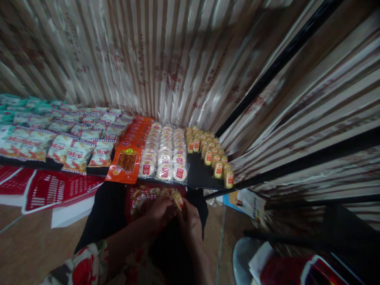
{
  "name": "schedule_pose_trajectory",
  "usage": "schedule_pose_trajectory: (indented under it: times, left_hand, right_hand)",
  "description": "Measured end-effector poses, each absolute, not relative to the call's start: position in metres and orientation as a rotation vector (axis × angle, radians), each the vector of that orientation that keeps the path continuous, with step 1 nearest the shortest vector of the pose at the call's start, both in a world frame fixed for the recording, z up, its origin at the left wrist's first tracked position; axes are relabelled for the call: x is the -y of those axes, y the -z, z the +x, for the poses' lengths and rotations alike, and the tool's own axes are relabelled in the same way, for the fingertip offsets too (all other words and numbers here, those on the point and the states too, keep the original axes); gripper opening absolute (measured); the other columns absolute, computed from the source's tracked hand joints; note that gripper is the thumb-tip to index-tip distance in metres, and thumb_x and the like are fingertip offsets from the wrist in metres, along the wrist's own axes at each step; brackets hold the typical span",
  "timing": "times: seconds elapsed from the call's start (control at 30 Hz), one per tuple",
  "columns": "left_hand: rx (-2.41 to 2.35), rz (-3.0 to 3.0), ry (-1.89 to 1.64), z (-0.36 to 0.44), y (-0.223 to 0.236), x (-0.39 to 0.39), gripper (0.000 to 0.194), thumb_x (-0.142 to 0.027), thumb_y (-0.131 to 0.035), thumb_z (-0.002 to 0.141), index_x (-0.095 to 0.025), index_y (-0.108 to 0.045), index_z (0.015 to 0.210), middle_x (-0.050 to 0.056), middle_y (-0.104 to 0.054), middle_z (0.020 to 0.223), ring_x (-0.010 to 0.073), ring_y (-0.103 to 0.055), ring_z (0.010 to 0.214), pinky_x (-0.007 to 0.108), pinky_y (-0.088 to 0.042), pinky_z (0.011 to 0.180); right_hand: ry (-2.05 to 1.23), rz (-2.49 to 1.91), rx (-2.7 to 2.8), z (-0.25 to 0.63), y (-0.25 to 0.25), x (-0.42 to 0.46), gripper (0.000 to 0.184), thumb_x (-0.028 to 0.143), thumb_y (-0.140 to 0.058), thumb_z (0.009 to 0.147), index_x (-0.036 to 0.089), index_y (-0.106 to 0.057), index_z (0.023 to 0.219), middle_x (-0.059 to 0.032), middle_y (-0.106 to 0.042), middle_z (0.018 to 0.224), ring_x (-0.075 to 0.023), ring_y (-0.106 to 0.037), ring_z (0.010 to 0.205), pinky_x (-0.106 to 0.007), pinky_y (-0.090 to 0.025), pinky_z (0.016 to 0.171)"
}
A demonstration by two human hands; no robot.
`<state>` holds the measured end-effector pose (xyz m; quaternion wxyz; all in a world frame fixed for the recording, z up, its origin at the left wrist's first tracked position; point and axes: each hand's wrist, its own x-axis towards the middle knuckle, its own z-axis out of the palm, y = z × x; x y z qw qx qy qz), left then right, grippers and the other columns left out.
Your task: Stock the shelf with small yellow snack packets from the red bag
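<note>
Mid-frame, our black shelf (200, 170) bears snack rows (165, 156), probably aligned for visibility. Lower centre, a red basket (128, 204) sits between our knees (110, 204), seemingly within easy reach; our right hand (190, 221) grips a yellow packet (177, 200), our left hand (157, 209) alongside, its grip unclear.
</note>
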<state>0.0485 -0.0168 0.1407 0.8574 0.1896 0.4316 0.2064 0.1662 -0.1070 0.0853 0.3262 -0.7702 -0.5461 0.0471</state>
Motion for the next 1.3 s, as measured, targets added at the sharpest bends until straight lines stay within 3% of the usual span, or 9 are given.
schedule_pose_trajectory:
  times: [0.33, 0.7, 1.03, 1.3]
  left_hand:
    - [-0.881, 0.591, -0.511, 0.097, -0.166, 0.003, 0.012, -0.014, -0.065, 0.064, -0.014, -0.060, 0.075, 0.002, -0.063, 0.075, 0.0137, -0.061, 0.071, 0.027, -0.051, 0.072]
    - [-0.948, 0.747, -0.548, 0.163, -0.173, -0.021, 0.017, 0.001, -0.053, 0.067, -0.014, -0.059, 0.070, 0.000, -0.059, 0.073, 0.0131, -0.060, 0.070, 0.030, -0.051, 0.077]
    - [-0.952, 0.889, -0.519, 0.204, -0.166, -0.046, 0.016, -0.002, -0.057, 0.067, -0.015, -0.063, 0.074, 0.001, -0.064, 0.074, 0.0141, -0.062, 0.077, 0.028, -0.051, 0.081]
    - [-0.961, 0.904, -0.531, 0.224, -0.168, -0.057, 0.020, 0.002, -0.057, 0.062, -0.017, -0.062, 0.065, 0.000, -0.064, 0.070, 0.0163, -0.062, 0.079, 0.030, -0.051, 0.085]
  right_hand:
    - [0.142, -2.109, 1.262, 0.206, -0.101, 0.091, 0.062, 0.058, -0.034, 0.094, 0.008, -0.065, 0.115, -0.0205, -0.070, 0.104, -0.0284, -0.063, 0.095, -0.043, -0.051, 0.084]
    - [0.227, -2.180, 1.034, 0.248, -0.104, 0.056, 0.064, 0.057, -0.035, 0.091, 0.007, -0.066, 0.115, -0.0203, -0.069, 0.106, -0.0297, -0.060, 0.097, -0.043, -0.044, 0.089]
    - [0.099, -2.290, 0.820, 0.268, -0.119, 0.022, 0.052, 0.044, -0.044, 0.088, 0.012, -0.057, 0.127, -0.0168, -0.065, 0.117, -0.0262, -0.061, 0.095, -0.034, -0.044, 0.076]
    - [0.050, -2.357, 0.753, 0.283, -0.125, 0.006, 0.044, 0.044, -0.045, 0.088, 0.016, -0.059, 0.120, -0.0138, -0.066, 0.118, -0.0243, -0.064, 0.090, -0.030, -0.041, 0.064]
